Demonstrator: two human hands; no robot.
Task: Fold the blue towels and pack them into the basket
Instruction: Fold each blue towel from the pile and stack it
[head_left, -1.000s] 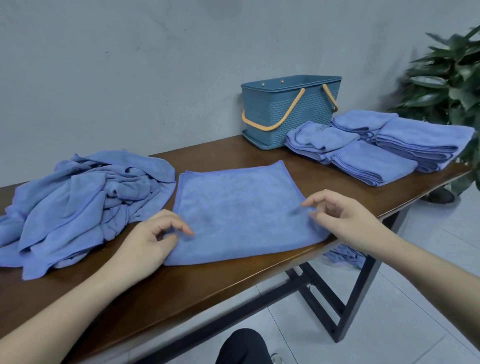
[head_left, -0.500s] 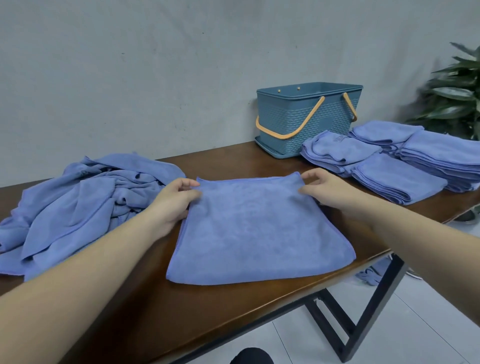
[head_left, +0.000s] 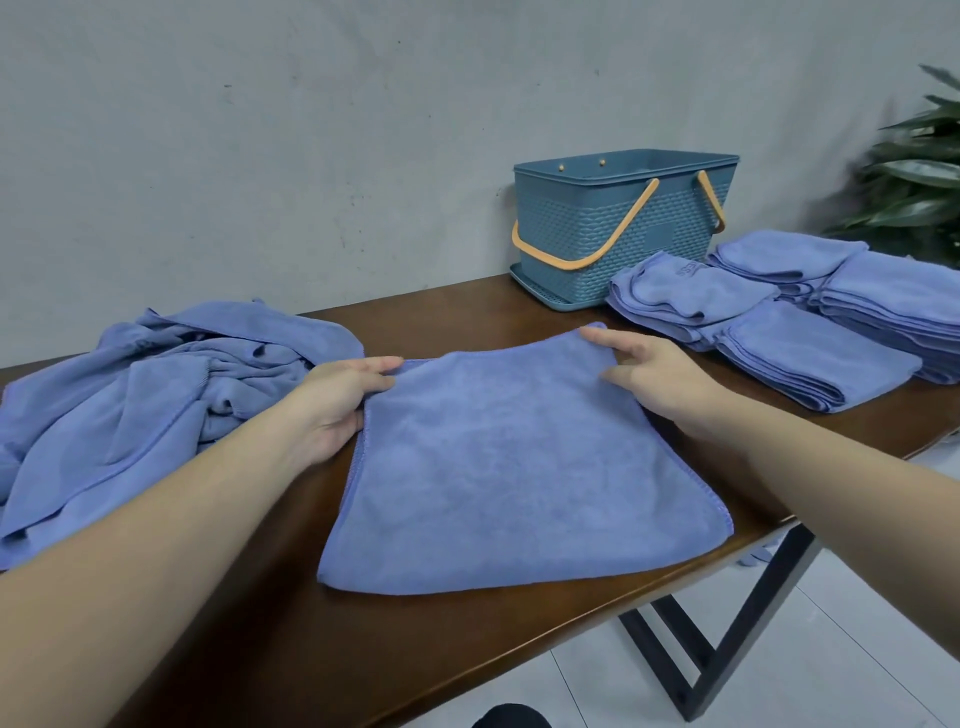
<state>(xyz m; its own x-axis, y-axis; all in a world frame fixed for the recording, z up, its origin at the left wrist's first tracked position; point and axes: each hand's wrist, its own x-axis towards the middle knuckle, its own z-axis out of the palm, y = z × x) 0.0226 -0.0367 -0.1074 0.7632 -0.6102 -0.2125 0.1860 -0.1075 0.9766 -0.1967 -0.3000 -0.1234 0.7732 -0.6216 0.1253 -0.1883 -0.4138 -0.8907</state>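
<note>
A blue towel lies spread flat on the brown table in front of me. My left hand pinches its far left corner. My right hand grips its far right corner, which is lifted slightly off the table. A crumpled heap of unfolded blue towels sits at the left. Stacks of folded blue towels lie at the right. Behind them stands the teal basket with orange handles, against the wall.
The table's front edge runs diagonally below the towel, with black metal legs under it. A green plant stands at the far right. A bit of blue cloth hangs below the table edge. The floor is light tile.
Both hands moved from the towel's near corners up to its far corners and took hold of them. The far edge has now lifted a little and bows toward me.
</note>
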